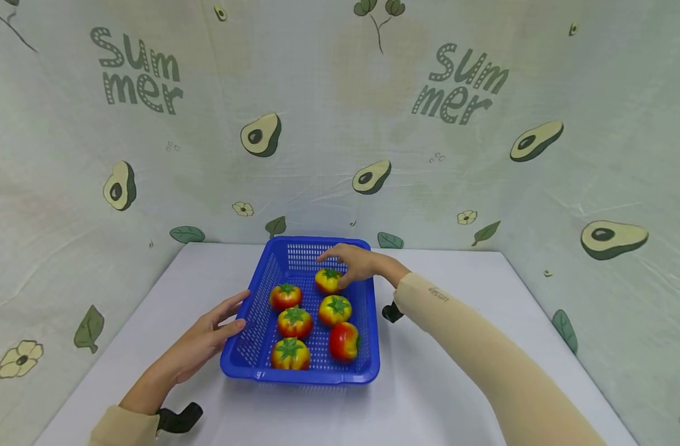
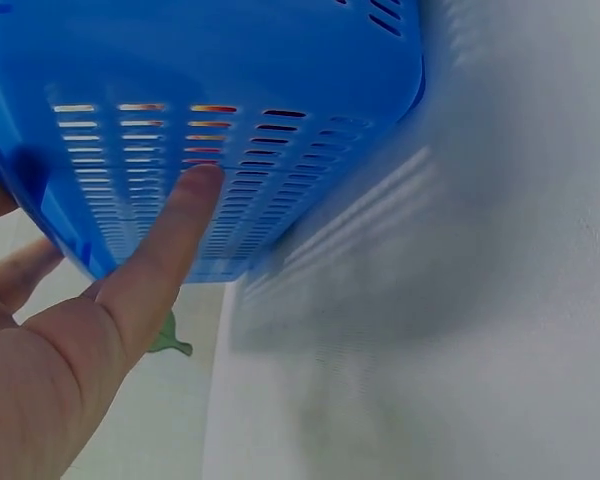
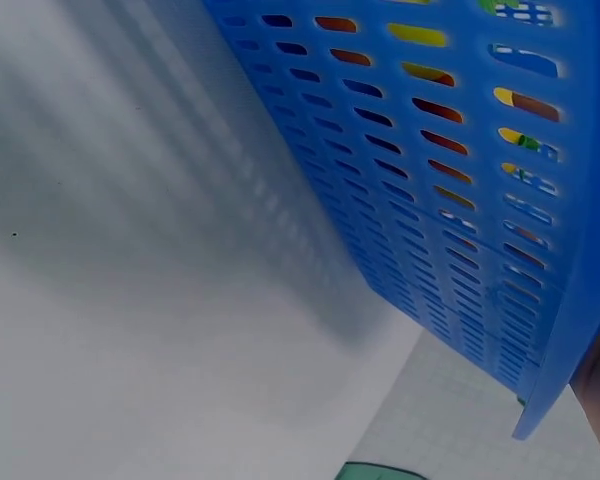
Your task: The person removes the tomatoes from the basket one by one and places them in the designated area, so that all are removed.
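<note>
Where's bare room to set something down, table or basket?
Table: right of the blue basket, behind the right sleeve; left of it, beyond the left hand; in front, between right sleeve and left sleeve. Basket: small gap at far left, behind the tomatoes. Crowded: basket's near half, and far right by the right hand.

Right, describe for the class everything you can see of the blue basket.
The blue basket looks like glossy plastic: rectangular, open-topped, with rounded corners, a solid rim and slotted walls. It stands upright on the white table, longer sides running front to back. Six red-and-yellow fruits lie inside. The left hand touches its left side; the right hand reaches over its right rim.
</note>
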The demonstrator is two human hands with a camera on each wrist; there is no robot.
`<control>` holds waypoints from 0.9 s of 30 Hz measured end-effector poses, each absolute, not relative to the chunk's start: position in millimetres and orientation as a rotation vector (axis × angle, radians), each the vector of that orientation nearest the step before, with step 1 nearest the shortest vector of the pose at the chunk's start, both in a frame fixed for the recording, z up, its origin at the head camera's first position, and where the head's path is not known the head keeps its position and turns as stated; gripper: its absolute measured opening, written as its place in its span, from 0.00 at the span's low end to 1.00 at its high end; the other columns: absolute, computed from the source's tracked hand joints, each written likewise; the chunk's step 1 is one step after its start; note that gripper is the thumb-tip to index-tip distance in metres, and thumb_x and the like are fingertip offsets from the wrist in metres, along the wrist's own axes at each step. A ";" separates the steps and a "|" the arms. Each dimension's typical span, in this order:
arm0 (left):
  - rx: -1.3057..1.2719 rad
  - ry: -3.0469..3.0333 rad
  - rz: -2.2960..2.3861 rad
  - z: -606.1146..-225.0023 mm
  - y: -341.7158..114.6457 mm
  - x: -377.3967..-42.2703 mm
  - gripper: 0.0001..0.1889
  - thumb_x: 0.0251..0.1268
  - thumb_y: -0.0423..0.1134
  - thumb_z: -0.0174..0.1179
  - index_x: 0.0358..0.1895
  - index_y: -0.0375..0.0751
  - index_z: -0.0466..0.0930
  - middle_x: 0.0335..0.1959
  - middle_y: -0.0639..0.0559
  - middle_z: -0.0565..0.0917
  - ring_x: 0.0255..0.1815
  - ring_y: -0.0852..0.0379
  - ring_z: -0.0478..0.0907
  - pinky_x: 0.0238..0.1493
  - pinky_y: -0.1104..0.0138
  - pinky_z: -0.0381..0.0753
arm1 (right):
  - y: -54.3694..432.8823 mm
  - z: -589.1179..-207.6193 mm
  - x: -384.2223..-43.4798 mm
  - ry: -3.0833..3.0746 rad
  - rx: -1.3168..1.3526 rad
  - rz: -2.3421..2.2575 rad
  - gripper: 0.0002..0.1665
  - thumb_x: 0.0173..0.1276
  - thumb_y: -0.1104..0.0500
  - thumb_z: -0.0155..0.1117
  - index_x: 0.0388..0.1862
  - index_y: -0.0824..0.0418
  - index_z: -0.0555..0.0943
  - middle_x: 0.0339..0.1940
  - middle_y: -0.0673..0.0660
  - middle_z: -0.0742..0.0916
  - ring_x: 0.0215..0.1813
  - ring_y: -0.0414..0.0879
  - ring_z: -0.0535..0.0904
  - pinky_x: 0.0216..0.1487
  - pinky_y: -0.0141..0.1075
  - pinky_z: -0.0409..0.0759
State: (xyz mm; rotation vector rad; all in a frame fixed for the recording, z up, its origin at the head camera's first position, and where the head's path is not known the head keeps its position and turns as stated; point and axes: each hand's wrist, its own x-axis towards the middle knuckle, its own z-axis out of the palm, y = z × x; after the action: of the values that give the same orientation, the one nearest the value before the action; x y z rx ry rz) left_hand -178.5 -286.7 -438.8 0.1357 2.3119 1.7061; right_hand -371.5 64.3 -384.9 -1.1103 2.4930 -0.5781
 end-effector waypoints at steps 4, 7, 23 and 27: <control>0.115 2.303 1.721 -439.6 -286.7 -178.1 0.38 0.83 0.50 0.56 0.88 0.57 0.49 0.85 0.30 0.52 0.79 0.25 0.62 0.69 0.41 0.77 | 60.8 -387.3 -371.2 2.482 -1.101 -0.570 0.41 0.70 0.62 0.76 0.80 0.51 0.73 0.83 0.59 0.70 0.81 0.60 0.65 0.79 0.60 0.68; 0.098 2.299 1.727 -441.1 -286.6 -177.8 0.37 0.84 0.50 0.56 0.88 0.58 0.50 0.83 0.29 0.57 0.76 0.28 0.68 0.68 0.43 0.79 | 58.5 -390.2 -371.0 2.473 -1.096 -0.531 0.40 0.70 0.62 0.76 0.79 0.52 0.73 0.83 0.58 0.70 0.83 0.60 0.63 0.81 0.60 0.64; 0.082 2.284 1.727 -437.5 -288.7 -178.6 0.38 0.82 0.49 0.58 0.87 0.58 0.51 0.79 0.28 0.63 0.72 0.34 0.74 0.66 0.44 0.81 | 52.5 -396.5 -372.7 2.499 -1.084 -0.445 0.37 0.70 0.62 0.75 0.77 0.50 0.77 0.80 0.57 0.73 0.82 0.57 0.64 0.83 0.58 0.61; 0.062 2.276 1.723 -436.3 -288.8 -179.7 0.39 0.81 0.49 0.60 0.87 0.58 0.52 0.79 0.28 0.63 0.73 0.34 0.74 0.67 0.43 0.81 | 51.3 -398.7 -370.9 2.519 -1.068 -0.443 0.36 0.70 0.62 0.75 0.75 0.48 0.78 0.80 0.57 0.74 0.82 0.57 0.65 0.82 0.59 0.62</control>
State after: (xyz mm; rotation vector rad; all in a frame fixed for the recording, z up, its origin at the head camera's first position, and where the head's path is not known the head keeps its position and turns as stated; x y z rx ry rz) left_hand -179.7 -288.8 -436.3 0.0623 2.2765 1.7225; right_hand -370.9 51.3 -398.7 -1.0677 2.5187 -0.4433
